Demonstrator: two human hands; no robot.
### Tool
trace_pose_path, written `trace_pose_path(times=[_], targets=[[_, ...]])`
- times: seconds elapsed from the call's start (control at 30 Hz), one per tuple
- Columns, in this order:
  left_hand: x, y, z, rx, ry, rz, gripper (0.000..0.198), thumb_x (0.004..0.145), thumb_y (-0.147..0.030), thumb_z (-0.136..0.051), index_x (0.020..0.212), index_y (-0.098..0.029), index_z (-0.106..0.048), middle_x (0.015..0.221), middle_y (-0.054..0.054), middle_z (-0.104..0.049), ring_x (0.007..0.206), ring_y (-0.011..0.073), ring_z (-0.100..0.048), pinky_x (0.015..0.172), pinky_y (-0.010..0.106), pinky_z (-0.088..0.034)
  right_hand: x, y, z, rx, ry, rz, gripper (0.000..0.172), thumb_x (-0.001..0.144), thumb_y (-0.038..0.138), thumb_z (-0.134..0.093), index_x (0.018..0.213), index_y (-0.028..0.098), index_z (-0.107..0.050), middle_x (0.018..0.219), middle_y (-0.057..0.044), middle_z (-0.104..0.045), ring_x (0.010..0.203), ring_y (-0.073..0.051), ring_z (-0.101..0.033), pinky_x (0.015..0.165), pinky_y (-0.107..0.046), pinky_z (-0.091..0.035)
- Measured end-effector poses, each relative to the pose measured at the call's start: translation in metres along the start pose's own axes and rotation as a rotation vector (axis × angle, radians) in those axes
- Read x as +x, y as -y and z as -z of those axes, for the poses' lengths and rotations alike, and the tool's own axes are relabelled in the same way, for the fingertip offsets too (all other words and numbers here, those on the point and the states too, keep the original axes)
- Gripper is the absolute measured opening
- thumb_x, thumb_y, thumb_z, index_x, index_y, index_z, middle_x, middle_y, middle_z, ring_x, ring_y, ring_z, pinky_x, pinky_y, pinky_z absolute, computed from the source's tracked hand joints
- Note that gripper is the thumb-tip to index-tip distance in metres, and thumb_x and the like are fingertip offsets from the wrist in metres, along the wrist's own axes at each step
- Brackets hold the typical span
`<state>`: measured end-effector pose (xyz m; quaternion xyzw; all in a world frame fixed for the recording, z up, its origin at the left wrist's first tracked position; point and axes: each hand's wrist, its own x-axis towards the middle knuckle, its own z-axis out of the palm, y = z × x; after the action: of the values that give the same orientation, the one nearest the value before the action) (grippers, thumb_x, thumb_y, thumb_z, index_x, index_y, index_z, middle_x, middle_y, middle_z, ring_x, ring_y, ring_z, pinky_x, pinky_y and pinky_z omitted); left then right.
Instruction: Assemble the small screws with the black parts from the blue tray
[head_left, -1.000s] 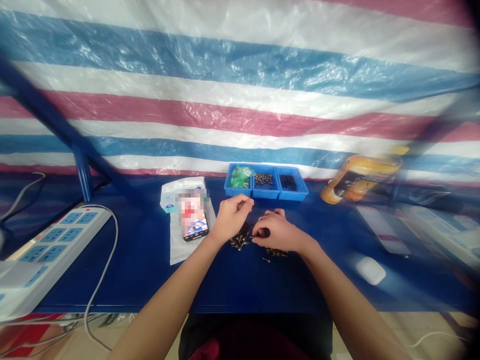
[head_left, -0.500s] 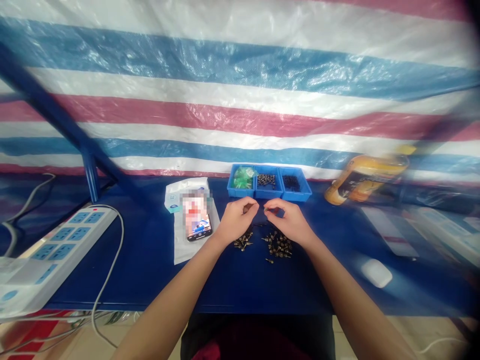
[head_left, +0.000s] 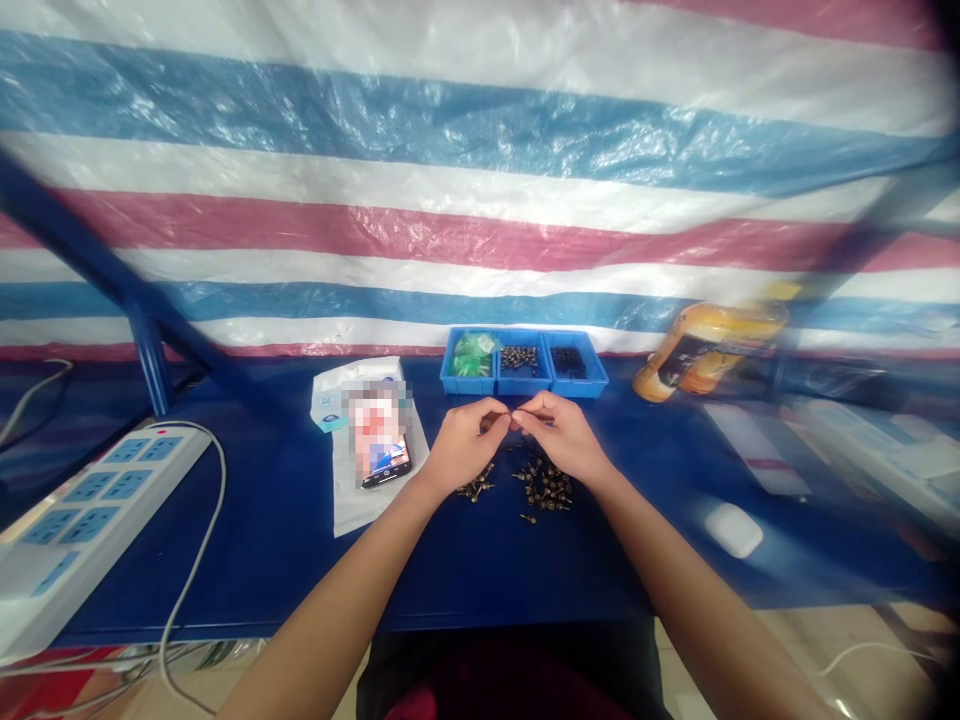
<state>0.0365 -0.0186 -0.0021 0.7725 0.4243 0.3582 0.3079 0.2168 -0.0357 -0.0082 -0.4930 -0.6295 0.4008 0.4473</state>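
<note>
Left hand (head_left: 466, 447) and right hand (head_left: 561, 436) pinched closed, fingertips meeting just above loose small brass-coloured screws (head_left: 543, 488) on a blue workbench (head_left: 247, 540); anything held is too small to tell. A slack pinch could drop a part among the screws.

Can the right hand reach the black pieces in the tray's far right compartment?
Probably yes. The right hand sits just in front of the blue tray, with only bare tabletop between them; reaching the black pieces means just clearing the tray's low front wall.
</note>
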Motion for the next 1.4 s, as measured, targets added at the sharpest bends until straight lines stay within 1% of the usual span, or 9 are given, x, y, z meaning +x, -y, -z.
trace_pose_path(times=[0.23, 0.5, 0.6, 0.67, 0.7, 0.9, 1.07, 1.27, 1.4], targets=[[0.001, -0.003, 0.003, 0.029, -0.065, -0.005, 0.025, 0.093, -0.036, -0.05, 0.087, -0.021, -0.069, 0.078, 0.0, -0.07, 0.069, 0.0149, -0.06, 0.067, 0.025, -0.043, 0.001, 0.001, 0.0, -0.089, -0.077, -0.084, 0.044, 0.09, 0.052, -0.055, 0.061, 0.021, -0.045, 0.056, 0.004, -0.049, 0.053, -0.012, -0.042, 0.055, -0.027, -0.032], [0.001, -0.001, 0.003, 0.014, -0.073, -0.011, 0.021, 0.092, -0.032, -0.052, 0.087, -0.021, -0.069, 0.078, -0.001, -0.069, 0.068, 0.014, -0.059, 0.067, 0.024, -0.043, 0.005, -0.006, 0.002, -0.016, -0.154, -0.126, 0.05, 0.086, 0.059, -0.057, 0.057, 0.021, -0.045, 0.052, 0.004, -0.047, 0.05, -0.011, -0.04, 0.054, -0.028, -0.033], [0.001, -0.001, 0.004, 0.016, -0.067, -0.005, 0.022, 0.093, -0.032, -0.051, 0.087, -0.021, -0.069, 0.077, -0.001, -0.068, 0.067, 0.0142, -0.059, 0.067, 0.025, -0.043, 0.005, -0.008, 0.001, 0.077, -0.24, -0.097, 0.037, 0.086, 0.058, -0.058, 0.091, 0.022, -0.061, 0.059, 0.004, -0.053, 0.052, -0.013, -0.047, 0.055, -0.028, -0.038], [0.001, -0.001, 0.004, 0.016, -0.067, 0.001, 0.022, 0.092, -0.032, -0.051, 0.087, -0.021, -0.069, 0.075, -0.001, -0.068, 0.067, 0.0142, -0.058, 0.067, 0.024, -0.043, 0.006, -0.008, 0.0, 0.087, -0.282, -0.08, 0.049, 0.086, 0.056, -0.059, 0.123, 0.024, -0.053, 0.064, 0.005, -0.056, 0.055, -0.014, -0.05, 0.057, -0.028, -0.041], [0.001, -0.001, 0.005, 0.016, -0.071, 0.004, 0.022, 0.092, -0.033, -0.051, 0.086, -0.021, -0.069, 0.074, -0.001, -0.067, 0.067, 0.0141, -0.058, 0.067, 0.024, -0.043, 0.006, -0.008, 0.001, 0.057, -0.282, -0.075, 0.051, 0.086, 0.054, -0.06, 0.128, 0.025, -0.051, 0.065, 0.005, -0.056, 0.057, -0.015, -0.051, 0.058, -0.029, -0.042], [0.002, 0.001, 0.007, 0.034, -0.096, 0.011, 0.023, 0.093, -0.034, -0.05, 0.086, -0.021, -0.068, 0.076, -0.001, -0.068, 0.068, 0.0146, -0.059, 0.068, 0.025, -0.043, 0.003, -0.006, 0.004, -0.201, -0.111, -0.022, 0.024, 0.09, 0.042, -0.057, 0.102, 0.024, -0.068, 0.072, 0.001, -0.061, 0.065, -0.016, -0.055, 0.065, -0.031, -0.042], [0.002, 0.003, 0.008, 0.043, -0.136, 0.018, 0.021, 0.092, -0.031, -0.051, 0.085, -0.021, -0.067, 0.078, -0.001, -0.069, 0.071, 0.0144, -0.06, 0.07, 0.025, -0.044, -0.003, -0.001, 0.004, -0.511, 0.18, 0.176, 0.011, 0.087, 0.031, -0.062, 0.089, 0.026, -0.072, 0.084, -0.002, -0.067, 0.081, -0.019, -0.057, 0.078, -0.034, -0.04], [0.002, 0.002, 0.008, 0.037, -0.141, 0.035, 0.02, 0.092, -0.03, -0.05, 0.084, -0.021, -0.067, 0.08, -0.001, -0.07, 0.073, 0.0141, -0.063, 0.072, 0.024, -0.047, -0.009, 0.006, -0.003, -0.675, 0.355, 0.248, 0.012, 0.086, 0.039, -0.066, 0.09, 0.029, -0.072, 0.096, -0.003, -0.064, 0.093, -0.022, -0.053, 0.09, -0.042, -0.032], [0.002, 0.002, 0.009, 0.04, -0.141, 0.029, 0.021, 0.093, -0.029, -0.05, 0.085, -0.021, -0.067, 0.081, -0.002, -0.07, 0.074, 0.0142, -0.064, 0.072, 0.024, -0.047, -0.011, 0.005, -0.011, -0.699, 0.366, 0.263, 0.017, 0.089, 0.042, -0.064, 0.087, 0.027, -0.073, 0.091, -0.004, -0.064, 0.092, -0.023, -0.052, 0.09, -0.042, -0.029]])
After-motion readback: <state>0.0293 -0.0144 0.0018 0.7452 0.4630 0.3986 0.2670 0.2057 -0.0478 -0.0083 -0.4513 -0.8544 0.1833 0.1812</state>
